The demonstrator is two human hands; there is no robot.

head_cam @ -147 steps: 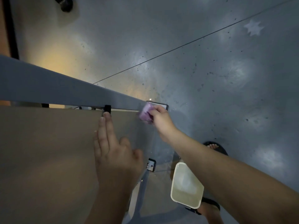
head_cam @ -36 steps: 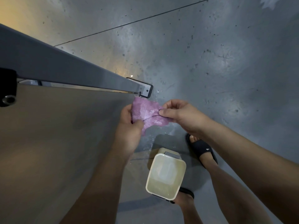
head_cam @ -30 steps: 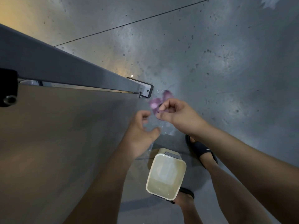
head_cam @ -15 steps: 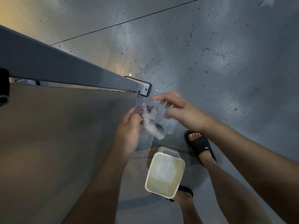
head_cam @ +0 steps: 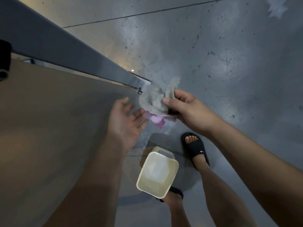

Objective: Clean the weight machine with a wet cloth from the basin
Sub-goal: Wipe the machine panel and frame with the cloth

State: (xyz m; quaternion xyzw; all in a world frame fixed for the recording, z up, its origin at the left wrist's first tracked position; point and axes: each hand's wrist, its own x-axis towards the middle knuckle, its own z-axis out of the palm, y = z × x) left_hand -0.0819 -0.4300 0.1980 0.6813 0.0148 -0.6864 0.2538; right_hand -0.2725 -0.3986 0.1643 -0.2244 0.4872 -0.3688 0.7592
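My right hand (head_cam: 186, 110) grips the wet cloth (head_cam: 155, 99), which shows a grey side on top and a pink corner hanging below. My left hand (head_cam: 126, 118) is spread palm-up just left of the cloth, its fingertips near the pink corner, holding nothing. The weight machine's grey sloping beam (head_cam: 65, 48) and its large tan panel (head_cam: 49, 128) fill the left side. The cream plastic basin (head_cam: 142, 176) with water stands on the floor below my hands.
The floor (head_cam: 213, 54) is grey concrete with water splashes under the cloth. My feet in black slides (head_cam: 195, 149) stand beside the basin, one partly under it. A black knob (head_cam: 4, 63) sticks out at the far left edge.
The cloth passed from my left hand to my right hand and turned its grey side up. My left hand has let go and spread out. Earlier the right hand wiped the beam's end.
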